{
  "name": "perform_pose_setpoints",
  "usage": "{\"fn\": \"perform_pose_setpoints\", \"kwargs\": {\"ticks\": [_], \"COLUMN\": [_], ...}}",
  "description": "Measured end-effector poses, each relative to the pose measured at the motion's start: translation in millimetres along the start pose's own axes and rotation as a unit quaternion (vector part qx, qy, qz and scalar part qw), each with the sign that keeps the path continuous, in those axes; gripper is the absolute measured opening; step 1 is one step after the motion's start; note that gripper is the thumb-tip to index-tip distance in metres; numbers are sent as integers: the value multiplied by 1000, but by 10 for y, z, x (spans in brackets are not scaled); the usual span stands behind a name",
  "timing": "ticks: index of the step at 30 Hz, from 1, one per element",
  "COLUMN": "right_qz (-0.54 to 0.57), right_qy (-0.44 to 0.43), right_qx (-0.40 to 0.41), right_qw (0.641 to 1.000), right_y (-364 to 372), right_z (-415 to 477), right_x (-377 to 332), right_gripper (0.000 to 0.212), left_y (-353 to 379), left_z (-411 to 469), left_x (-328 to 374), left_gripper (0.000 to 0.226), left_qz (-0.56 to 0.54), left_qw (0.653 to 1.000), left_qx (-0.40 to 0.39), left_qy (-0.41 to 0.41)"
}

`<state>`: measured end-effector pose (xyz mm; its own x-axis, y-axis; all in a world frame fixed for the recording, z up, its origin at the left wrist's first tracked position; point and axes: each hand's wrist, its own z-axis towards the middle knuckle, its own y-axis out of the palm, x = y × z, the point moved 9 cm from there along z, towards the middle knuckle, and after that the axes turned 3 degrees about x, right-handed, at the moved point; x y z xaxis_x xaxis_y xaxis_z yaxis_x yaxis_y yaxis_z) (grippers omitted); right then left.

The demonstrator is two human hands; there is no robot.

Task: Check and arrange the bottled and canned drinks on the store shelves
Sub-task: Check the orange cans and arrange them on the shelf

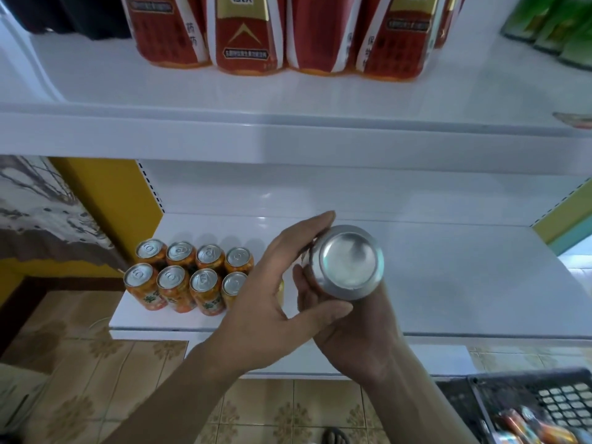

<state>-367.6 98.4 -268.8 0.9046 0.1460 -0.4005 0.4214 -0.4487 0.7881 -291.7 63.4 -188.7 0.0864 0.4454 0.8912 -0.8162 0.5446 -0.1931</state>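
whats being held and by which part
A can, base turned toward the camera, held by its side wall: left hand over the upper left, right hand cupping it from below.

Bright even light; shelf (320, 136) glare; edges bowed, corners blurred.

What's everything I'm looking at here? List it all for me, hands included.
shelves: two, white, one above the other
red-labelled bottles: at least four, red and gold, upper shelf
green packs: count unclear, green, upper shelf far right
standing cans: eight visible, orange with silver tops, two rows at the lower shelf's left end
held can: one, silver base facing the camera, above the lower shelf
crate: one, black, bottom right, blurred cans inside
left hand: one, wrapped round the held can's side
right hand: one, grips the held can from below
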Motion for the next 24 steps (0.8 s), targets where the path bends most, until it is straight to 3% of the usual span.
{"fn": "perform_pose_setpoints", "kwargs": {"ticks": [3, 6, 8, 11, 12, 14, 17, 20, 24], "right_qz": [-23, -107, -184, -266, -297, -329, -354, -406, -446], "right_qy": [-23, -55, -107, -217, -246, -282, -281, -261, -293], "right_qx": [-11, -26, -42, -85, -93, -74, -22, -37, -77], "right_qw": [999, 992, 976, 935, 918, 898, 892, 875, 842], "right_y": [14, 14, -10, -12, 11, 34, 39, 64, 135], "right_z": [4, 42, 56, -6, -45, -110, -103, -105, -184], "right_x": [-53, -89, -167, -336, -378, -455, -536, -526, -544], "right_gripper": [53, 50, 52, 81, 81, 67, 52, 50, 59], "left_y": [2, -101, -196, -253, -239, -218, -217, -248, -195], "left_z": [17, 25, 11, -74, -107, -130, -90, -77, -141], "left_x": [25, 5, -75, -319, -395, -466, -423, -340, -468], "left_gripper": [85, 77, 70, 66, 68, 73, 82, 67, 52], "left_qz": [43, 29, -63, -221, -238, -221, -194, -198, -270], "left_qw": [999, 999, 994, 943, 928, 928, 954, 964, 915], "left_qx": [-28, 20, 83, 187, 200, 186, 115, 85, 156], "left_qy": [11, -1, -44, -166, -204, -237, -198, -156, -256]}}
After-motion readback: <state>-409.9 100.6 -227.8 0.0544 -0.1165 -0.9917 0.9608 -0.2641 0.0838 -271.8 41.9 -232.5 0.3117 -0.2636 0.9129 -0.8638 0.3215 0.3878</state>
